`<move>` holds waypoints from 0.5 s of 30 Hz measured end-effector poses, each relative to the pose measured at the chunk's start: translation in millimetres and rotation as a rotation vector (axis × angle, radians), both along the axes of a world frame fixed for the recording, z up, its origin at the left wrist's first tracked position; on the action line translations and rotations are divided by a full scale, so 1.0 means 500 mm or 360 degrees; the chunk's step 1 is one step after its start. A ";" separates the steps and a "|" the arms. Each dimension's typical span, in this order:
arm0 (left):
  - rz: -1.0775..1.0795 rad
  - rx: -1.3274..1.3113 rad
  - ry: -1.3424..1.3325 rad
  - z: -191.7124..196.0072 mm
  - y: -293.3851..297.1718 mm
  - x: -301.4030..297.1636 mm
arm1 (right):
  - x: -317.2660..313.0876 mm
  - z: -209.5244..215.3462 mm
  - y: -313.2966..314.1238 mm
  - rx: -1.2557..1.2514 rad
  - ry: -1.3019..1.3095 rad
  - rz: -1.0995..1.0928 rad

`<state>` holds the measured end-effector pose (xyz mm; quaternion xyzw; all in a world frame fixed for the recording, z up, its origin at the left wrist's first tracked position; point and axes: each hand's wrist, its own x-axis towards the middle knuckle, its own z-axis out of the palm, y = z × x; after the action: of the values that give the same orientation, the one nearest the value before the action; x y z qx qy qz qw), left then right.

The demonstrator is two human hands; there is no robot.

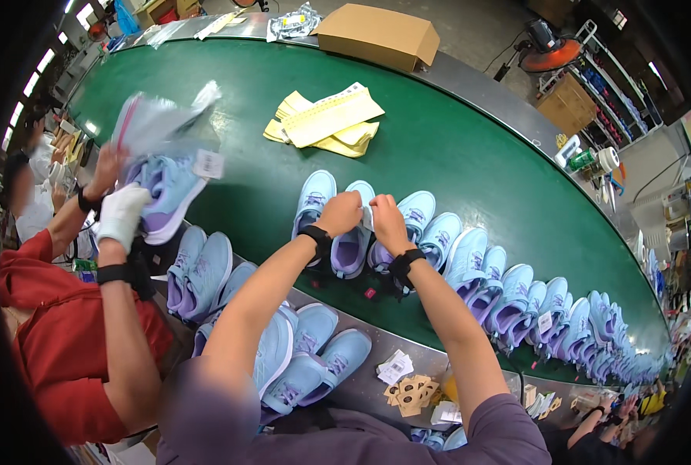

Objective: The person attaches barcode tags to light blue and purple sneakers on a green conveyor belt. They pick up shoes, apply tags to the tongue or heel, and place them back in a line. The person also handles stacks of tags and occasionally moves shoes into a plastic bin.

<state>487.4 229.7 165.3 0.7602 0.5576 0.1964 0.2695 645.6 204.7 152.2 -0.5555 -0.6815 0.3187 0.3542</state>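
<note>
My left hand (pixel 342 215) and my right hand (pixel 389 223) are close together over a light blue sneaker (pixel 351 252) with a purple lining, on the green belt. The fingers of both hands are pinched near its toe; what they grip is too small to make out. A black band sits on each wrist. Just left stands another light blue sneaker (pixel 317 190) with purple laces. To the right of my right hand, a matching sneaker (pixel 418 209) begins a long row of pairs along the belt.
Yellow paper sheets (pixel 330 120) lie mid-belt; a cardboard box (pixel 376 35) rests on the far ledge. At left, a co-worker's gloved hand (pixel 123 213) holds tagged sneakers by a plastic bag (pixel 152 120). More sneakers (pixel 307 341), white tags (pixel 394 366) and brown cards (pixel 412 395) lie near me.
</note>
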 end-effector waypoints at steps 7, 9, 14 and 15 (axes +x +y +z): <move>0.0454 -0.1493 -0.1791 0.049 -0.002 -0.068 | 0.003 0.035 0.015 -0.1092 0.1916 0.0117; 0.0407 -0.1327 -0.1793 0.044 -0.016 -0.071 | -0.004 0.040 0.015 -0.1077 0.1847 0.0116; 0.0489 -0.1210 -0.1693 0.034 -0.022 -0.057 | -0.012 0.037 0.022 -0.0937 0.1455 0.0047; 0.0468 -0.1210 -0.1708 0.037 -0.022 -0.052 | -0.010 0.031 0.026 -0.0893 0.1335 0.0054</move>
<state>461.5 218.8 183.7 0.3257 0.4743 0.3717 0.7286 640.6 217.9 167.8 -0.4423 -0.3774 0.6910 0.4293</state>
